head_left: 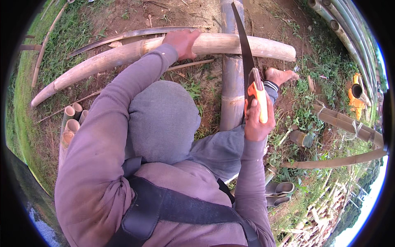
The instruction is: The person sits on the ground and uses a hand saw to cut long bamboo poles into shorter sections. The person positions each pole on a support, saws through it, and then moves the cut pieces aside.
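A pale bamboo pole (98, 65) lies crosswise ahead of me, its right part resting over a thicker grey-brown bamboo log (232, 88). My left hand (181, 43) grips the pole from above, left of the log, with its thumb on the near side. In my right hand (259, 121) is the orange handle of a handsaw (245, 49). Its long dark blade points away from me and crosses the pole above the log. Whether the teeth touch the bamboo I cannot tell. A bare foot (281, 76) is on the ground just right of the log, near the pole.
Several short cut bamboo pieces (70, 125) stand at my left. A split bamboo strip (127, 35) lies beyond the pole. Long bamboo poles (349, 35) are stacked far right; tied bamboo (349, 125) and dark boots (279, 188) are nearer. Bamboo offcuts (321, 218) cover the lower right.
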Motion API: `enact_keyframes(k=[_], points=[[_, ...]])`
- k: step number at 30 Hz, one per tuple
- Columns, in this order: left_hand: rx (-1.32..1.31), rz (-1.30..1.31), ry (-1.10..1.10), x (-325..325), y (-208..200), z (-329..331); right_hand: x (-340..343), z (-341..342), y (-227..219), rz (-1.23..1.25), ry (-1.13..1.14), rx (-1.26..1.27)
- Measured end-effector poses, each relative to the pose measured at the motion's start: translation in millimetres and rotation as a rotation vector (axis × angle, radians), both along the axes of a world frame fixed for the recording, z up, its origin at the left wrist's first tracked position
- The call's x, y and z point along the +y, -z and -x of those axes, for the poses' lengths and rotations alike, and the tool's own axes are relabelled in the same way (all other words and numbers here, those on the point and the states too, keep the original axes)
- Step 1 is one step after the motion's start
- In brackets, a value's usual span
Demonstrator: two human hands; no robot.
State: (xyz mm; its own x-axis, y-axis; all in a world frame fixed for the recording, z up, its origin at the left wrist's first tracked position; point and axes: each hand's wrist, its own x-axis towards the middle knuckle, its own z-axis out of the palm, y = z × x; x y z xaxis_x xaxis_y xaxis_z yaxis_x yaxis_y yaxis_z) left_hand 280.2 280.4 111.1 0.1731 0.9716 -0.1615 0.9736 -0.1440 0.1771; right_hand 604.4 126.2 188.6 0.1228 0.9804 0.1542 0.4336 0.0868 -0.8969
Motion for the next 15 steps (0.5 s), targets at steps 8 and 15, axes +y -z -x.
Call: enact_keyframes(k=[8,15], points=[[0.072,0.067,-0.003,-6.8,1.8,-8.1,-72.5,-24.7,2.4,-0.003,0.008,0.162],[0.017,0.038,0.007,-7.0,-12.2,-9.7,30.1,18.5,5.6,0.062,0.041,0.115]])
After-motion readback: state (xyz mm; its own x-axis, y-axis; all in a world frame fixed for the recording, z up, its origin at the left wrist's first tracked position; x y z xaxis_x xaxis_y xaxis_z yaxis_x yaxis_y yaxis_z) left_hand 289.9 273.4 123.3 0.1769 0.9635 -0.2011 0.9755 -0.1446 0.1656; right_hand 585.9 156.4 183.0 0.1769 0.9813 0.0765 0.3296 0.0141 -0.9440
